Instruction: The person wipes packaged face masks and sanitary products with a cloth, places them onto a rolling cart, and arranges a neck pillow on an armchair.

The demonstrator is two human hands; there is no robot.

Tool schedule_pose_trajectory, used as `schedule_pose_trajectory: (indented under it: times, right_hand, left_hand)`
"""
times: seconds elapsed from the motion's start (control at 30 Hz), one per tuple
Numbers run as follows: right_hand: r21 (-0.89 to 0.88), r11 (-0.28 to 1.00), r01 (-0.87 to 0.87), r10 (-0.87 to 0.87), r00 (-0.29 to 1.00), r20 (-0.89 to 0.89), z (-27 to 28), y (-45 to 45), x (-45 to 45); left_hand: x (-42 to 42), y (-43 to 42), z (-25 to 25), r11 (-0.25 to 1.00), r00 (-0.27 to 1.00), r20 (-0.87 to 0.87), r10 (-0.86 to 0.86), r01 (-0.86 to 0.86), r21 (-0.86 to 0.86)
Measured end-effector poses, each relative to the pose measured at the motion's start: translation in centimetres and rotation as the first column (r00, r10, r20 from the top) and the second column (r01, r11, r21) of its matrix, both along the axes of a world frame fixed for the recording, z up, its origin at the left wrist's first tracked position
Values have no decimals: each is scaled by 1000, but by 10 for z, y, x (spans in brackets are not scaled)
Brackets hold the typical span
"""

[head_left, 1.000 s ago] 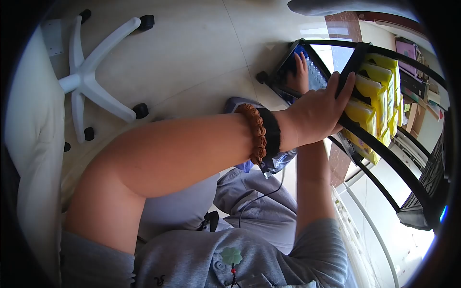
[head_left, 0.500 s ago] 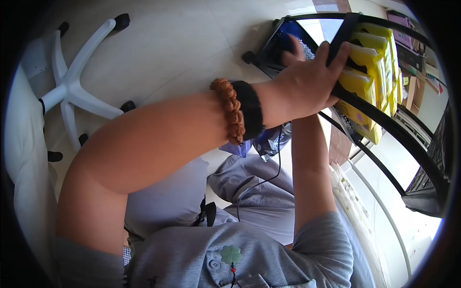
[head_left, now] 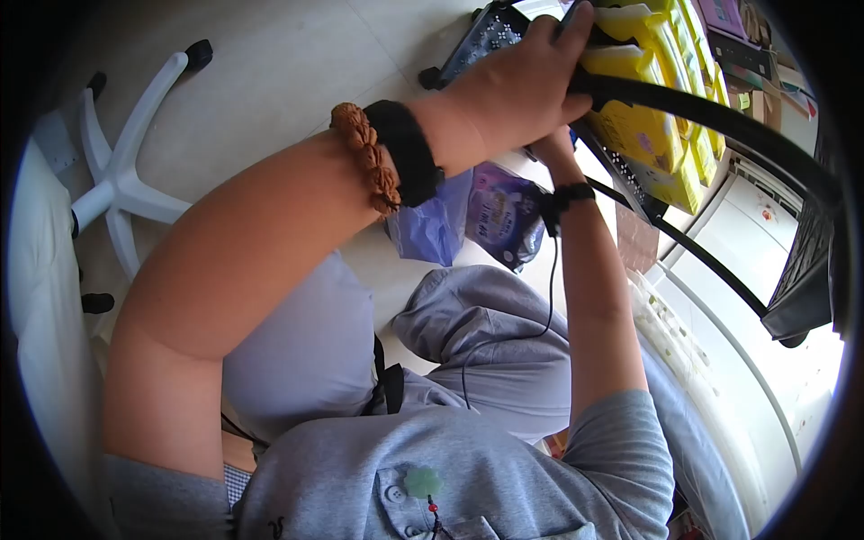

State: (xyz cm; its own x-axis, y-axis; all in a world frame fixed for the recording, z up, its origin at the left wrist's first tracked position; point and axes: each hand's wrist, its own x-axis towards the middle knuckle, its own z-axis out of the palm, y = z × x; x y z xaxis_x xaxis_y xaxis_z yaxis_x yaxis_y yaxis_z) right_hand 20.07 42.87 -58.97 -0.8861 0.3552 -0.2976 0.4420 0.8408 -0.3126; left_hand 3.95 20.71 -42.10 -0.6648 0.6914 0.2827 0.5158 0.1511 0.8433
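Observation:
My left hand (head_left: 513,85) is closed around the black frame (head_left: 720,103) of a wheeled rack at the upper right. Its wrist carries a brown bead bracelet and a black band. Beneath it, my right hand (head_left: 555,148) is mostly hidden, so its fingers do not show. A bit of something blue appears beside the right hand, too covered to name. Several yellow soft packs (head_left: 643,130) stand on the rack's shelf, close to the left fingers. Below the hands, a dark purple printed package (head_left: 506,216) lies by a lighter purple bag (head_left: 430,225) on the floor.
The rack's lower black tray (head_left: 481,40) is at the top. A white chair base (head_left: 117,184) on casters stands at left. A black cable (head_left: 551,288) runs from my right wrist across my lap. White furniture (head_left: 747,234) is at right.
My right hand has drawn back from the lower tray, and its wrist strap now shows. The left hand stays on the frame. The view has shifted, uncovering more of the purple packages.

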Motion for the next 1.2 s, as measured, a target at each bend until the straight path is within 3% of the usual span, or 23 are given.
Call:
schedule_pose_trajectory:
  times: [0.07,0.23,0.3,0.33,0.4,0.43,0.47,0.53,0.6,0.63,0.7,0.77,0.83,0.9,0.93,0.97,1.03,1.07,1.1,1.17,1.2]
  right_hand:
    - [26,999,-26,28,997,-72,2,-23,-18]
    - [-217,961,-171,130,973,-189,23,-66,-52]
    - [-249,953,-172,129,976,-176,25,-62,-53]
    - [-231,964,-135,101,983,-154,32,-54,-55]
    - [-466,867,176,-192,981,14,64,-48,-51]
    - [-639,634,435,-392,893,220,121,-66,-49]
    - [-617,670,413,-376,905,198,146,-72,-31]
    - [-391,920,-15,3,999,-33,163,-72,12]
    - [-305,952,13,52,978,204,184,-110,29]
    - [-332,817,471,-230,794,562,203,-155,16]
    - [-108,979,171,-136,952,274,187,-206,31]
    - [45,990,131,-139,932,334,158,-235,34]
    - [36,992,119,-124,926,356,132,-243,41]
    - [12,993,114,-110,913,392,118,-242,42]
    - [35,994,108,-114,949,294,128,-239,41]
    - [-7,985,172,-157,916,368,140,-232,37]
    - [-62,973,222,-205,958,202,155,-213,45]
    - [-233,925,299,-259,948,186,163,-199,49]
    - [-396,845,359,-312,933,180,172,-188,51]
    - [-684,564,463,-489,854,176,192,-178,51]
    - [-714,501,489,-511,833,211,198,-172,54]
  left_hand:
    - [-3,5,5,999,999,21,-41,41,-23]
    - [-6,5,11,988,961,239,-136,150,-39]
    - [-3,4,8,998,996,59,-60,61,-15]
    - [-3,4,5,1000,999,-31,-16,16,2]
    - [-8,9,-5,999,999,-44,-25,26,26]
    - [-8,10,-8,999,998,-47,-30,31,37]
    - [-9,5,-3,996,995,47,-90,89,23]
    - [-17,-4,13,981,955,228,-191,192,15]
    - [-16,-3,9,982,950,249,-189,186,36]
    - [-15,-1,8,982,947,256,-191,185,48]
    - [-15,0,9,982,950,252,-187,182,43]
    - [-15,0,6,981,944,268,-192,187,46]
    - [-17,0,3,979,932,300,-205,196,59]
    - [-17,-8,-2,975,979,160,-123,90,202]
    - [-20,-13,-1,960,993,92,-70,43,275]
    - [-28,-22,-2,971,974,204,-101,52,232]
    - [-56,-46,3,983,892,427,-151,91,158]
    - [-69,-48,-10,994,898,430,-93,59,90]
    - [-80,-55,-21,993,812,571,-120,91,78]
    - [-81,-73,-27,985,796,603,-52,140,-100]
    - [-76,-81,-31,943,788,607,-99,269,-196]
